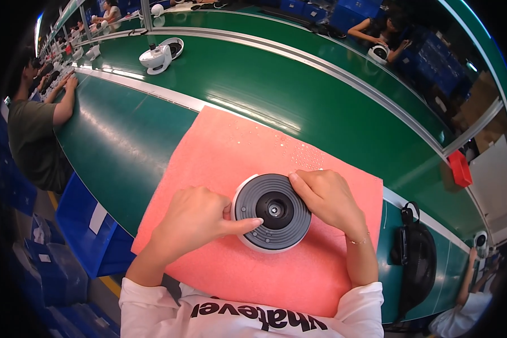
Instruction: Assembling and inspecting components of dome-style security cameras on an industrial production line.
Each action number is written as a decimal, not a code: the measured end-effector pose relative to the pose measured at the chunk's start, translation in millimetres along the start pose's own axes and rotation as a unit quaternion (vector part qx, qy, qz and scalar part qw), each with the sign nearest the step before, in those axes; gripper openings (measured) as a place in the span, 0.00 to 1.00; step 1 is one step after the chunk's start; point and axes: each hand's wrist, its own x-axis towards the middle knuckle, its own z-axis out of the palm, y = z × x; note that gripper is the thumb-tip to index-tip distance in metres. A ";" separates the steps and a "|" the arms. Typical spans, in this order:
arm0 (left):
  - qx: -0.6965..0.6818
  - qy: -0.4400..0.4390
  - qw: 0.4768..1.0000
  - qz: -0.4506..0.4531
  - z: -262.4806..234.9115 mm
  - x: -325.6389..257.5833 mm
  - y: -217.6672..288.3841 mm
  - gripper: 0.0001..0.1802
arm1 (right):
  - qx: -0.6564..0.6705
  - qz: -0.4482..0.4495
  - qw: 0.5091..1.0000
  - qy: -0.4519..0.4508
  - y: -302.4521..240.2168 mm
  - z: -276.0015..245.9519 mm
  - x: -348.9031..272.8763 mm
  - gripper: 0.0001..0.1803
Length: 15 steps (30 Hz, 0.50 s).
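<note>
A round white device with a grey ribbed base [293, 231] faces up over a pink foam sheet [208, 146]. Its middle is a black recess with a metal screw-like centre. My left hand [200, 217] wraps its left side, fingers mostly hidden behind the rim, with the thumb laid on the grey face. Round the upper right edge, my right hand [326, 197] grips it, thumb at the rim. A few small round dots show on the grey ring near my left thumb. Beyond the device, several tiny clear dots [307, 155] lie scattered on the foam.
A green conveyor belt [231, 73] runs past the bench, carrying a white device [156, 59]. To the right lies a black bag [419, 253]; a red bin [459, 168] is farther off. Blue crates [87, 231] stand at left. Co-workers sit left, right and across the belt.
</note>
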 end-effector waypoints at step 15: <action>0.054 -0.010 0.998 0.002 2.7 0.5 -0.8 0.28 | -0.002 -0.276 0.959 0.070 -29.0 -0.5 -21.9 0.20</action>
